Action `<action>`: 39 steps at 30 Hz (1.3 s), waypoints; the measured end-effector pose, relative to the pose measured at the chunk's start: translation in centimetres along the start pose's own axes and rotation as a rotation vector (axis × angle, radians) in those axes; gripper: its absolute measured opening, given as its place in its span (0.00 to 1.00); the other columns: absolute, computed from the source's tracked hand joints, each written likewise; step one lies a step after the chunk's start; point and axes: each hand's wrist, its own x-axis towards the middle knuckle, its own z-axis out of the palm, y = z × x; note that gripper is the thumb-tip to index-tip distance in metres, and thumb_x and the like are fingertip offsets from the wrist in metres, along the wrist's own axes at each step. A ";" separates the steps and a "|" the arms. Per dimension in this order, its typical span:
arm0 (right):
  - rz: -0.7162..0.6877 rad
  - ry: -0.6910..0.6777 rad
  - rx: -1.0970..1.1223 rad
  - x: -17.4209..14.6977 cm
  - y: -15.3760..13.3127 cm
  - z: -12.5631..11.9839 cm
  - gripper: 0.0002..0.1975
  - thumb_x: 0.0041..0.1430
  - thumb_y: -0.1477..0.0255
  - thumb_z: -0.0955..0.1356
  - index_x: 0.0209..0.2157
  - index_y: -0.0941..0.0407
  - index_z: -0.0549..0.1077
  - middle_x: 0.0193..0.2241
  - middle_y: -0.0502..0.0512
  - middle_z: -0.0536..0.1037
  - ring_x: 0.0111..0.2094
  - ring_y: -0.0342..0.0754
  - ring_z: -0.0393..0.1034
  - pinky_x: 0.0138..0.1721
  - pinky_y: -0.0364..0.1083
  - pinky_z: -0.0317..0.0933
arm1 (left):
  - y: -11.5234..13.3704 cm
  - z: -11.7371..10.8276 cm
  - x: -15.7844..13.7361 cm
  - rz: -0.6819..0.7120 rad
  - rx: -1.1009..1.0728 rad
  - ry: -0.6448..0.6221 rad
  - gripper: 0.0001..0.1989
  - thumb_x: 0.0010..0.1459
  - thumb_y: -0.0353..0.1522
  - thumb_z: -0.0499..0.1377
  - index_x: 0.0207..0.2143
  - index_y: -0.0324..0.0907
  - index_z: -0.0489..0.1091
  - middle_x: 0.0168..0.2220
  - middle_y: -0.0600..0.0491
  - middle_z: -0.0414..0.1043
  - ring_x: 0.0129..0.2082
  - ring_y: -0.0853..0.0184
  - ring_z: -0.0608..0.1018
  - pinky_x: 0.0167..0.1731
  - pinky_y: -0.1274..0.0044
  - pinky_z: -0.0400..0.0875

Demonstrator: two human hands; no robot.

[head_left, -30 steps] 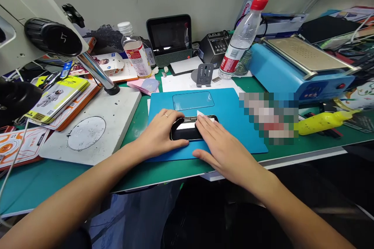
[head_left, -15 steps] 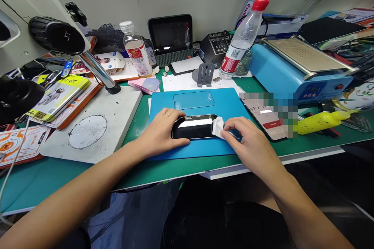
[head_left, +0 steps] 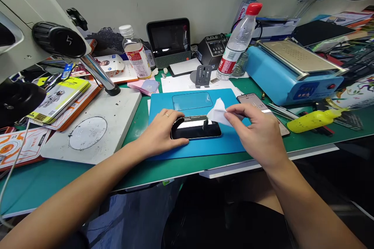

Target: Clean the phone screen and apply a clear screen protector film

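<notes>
A smartphone (head_left: 195, 131) with a dark, glossy screen lies flat on the blue mat (head_left: 175, 152). My left hand (head_left: 163, 127) grips its left end, thumb along the near edge and fingers at the far edge. Pinched between the thumb and fingers of my right hand (head_left: 257, 128) is a crumpled white wipe (head_left: 217, 113), raised above the phone's right end. Just behind the phone, a clear screen protector (head_left: 193, 101) with a dark border rests on the mat.
On the left stands a microscope (head_left: 58, 41) with its base plate (head_left: 125, 113). At right are another phone (head_left: 251, 100), a yellow squeeze bottle (head_left: 314, 120) and a blue heating machine (head_left: 269, 74). Behind the mat stand a phone stand (head_left: 202, 76) and drink bottles (head_left: 233, 52).
My right hand has lifted the wipe off the phone's right end, moving up and slightly right. The phone's right end is now uncovered. My left hand keeps its hold.
</notes>
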 end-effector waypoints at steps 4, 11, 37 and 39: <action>-0.136 0.005 -0.007 -0.2 0.3 0.4 0.06 0.67 0.70 0.68 0.38 0.51 0.79 0.47 0.58 0.82 0.50 0.59 0.76 0.51 0.59 0.70 | 0.1 0.1 -0.1 0.035 0.021 0.014 0.26 0.59 0.45 0.66 0.56 0.44 0.66 0.55 0.45 0.72 0.55 0.51 0.71 0.55 0.58 0.70; -0.237 0.072 -0.064 0.7 -0.7 0.8 0.06 0.68 0.71 0.67 0.37 0.49 0.77 0.36 0.56 0.81 0.41 0.57 0.75 0.45 0.57 0.70 | 0.1 -0.1 -0.2 0.119 0.026 0.141 0.27 0.64 0.47 0.62 0.59 0.45 0.64 0.59 0.43 0.70 0.60 0.51 0.70 0.59 0.59 0.67; -0.453 -0.469 -0.329 -4.3 -0.4 4.1 0.44 0.70 0.48 0.59 0.68 0.75 0.59 0.69 0.80 0.60 0.71 0.67 0.55 0.67 0.65 0.59 | -0.2 0.1 -0.1 0.190 0.025 0.091 0.20 0.72 0.35 0.52 0.62 0.38 0.63 0.59 0.42 0.72 0.57 0.55 0.71 0.59 0.61 0.68; -0.395 -0.518 -0.340 -3.5 -0.6 4.8 0.46 0.70 0.46 0.57 0.70 0.74 0.57 0.71 0.79 0.56 0.72 0.66 0.50 0.70 0.64 0.54 | -0.1 0.1 -0.1 0.192 0.020 0.078 0.22 0.71 0.36 0.52 0.64 0.37 0.61 0.60 0.42 0.71 0.58 0.54 0.70 0.59 0.61 0.67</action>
